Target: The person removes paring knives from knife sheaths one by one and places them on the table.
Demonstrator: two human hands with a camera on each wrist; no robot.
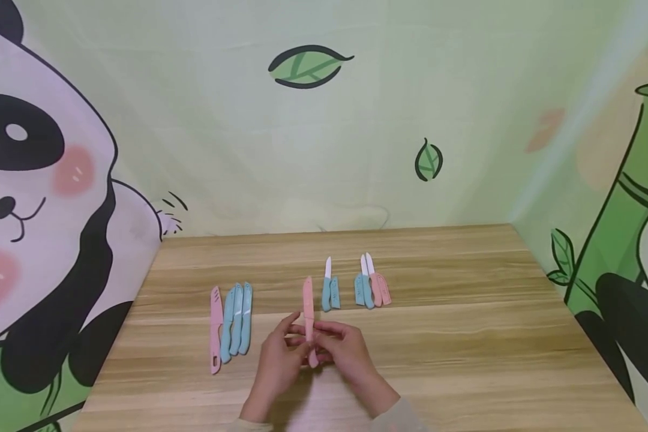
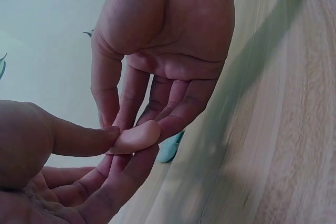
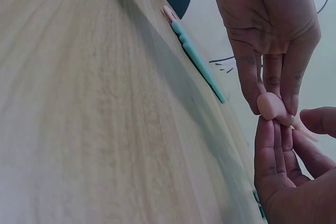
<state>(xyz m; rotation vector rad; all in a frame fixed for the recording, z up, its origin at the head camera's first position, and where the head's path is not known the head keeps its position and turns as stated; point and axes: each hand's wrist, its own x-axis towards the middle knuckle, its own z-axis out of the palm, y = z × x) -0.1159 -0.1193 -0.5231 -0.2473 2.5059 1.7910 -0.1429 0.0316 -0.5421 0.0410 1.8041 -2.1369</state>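
In the head view, a pink knife (image 1: 308, 300), its blade covered by a pink sheath, stands between both hands above the table's middle. My left hand (image 1: 282, 357) pinches its handle, thumb on the near part. My right hand (image 1: 351, 353) holds it from the other side. The left wrist view shows the left thumb (image 2: 86, 139) on the rounded pink handle end (image 2: 137, 137); the right hand (image 2: 173, 30) comes from above. In the right wrist view, left fingertips grip the handle (image 3: 269, 106), while right fingers (image 3: 269, 145) touch it from below. The pinched middle is partly hidden.
To the left lie a pink sheathed knife (image 1: 216, 330) and several blue sheathed knives (image 1: 237, 324). Farther back lies an unsheathed blue knife (image 1: 326, 288) beside its blue sheath (image 1: 334, 293). Right of it are a blue sheath (image 1: 359, 290), two bare-bladed knives (image 1: 376, 291) and a pink sheath (image 1: 383, 289).
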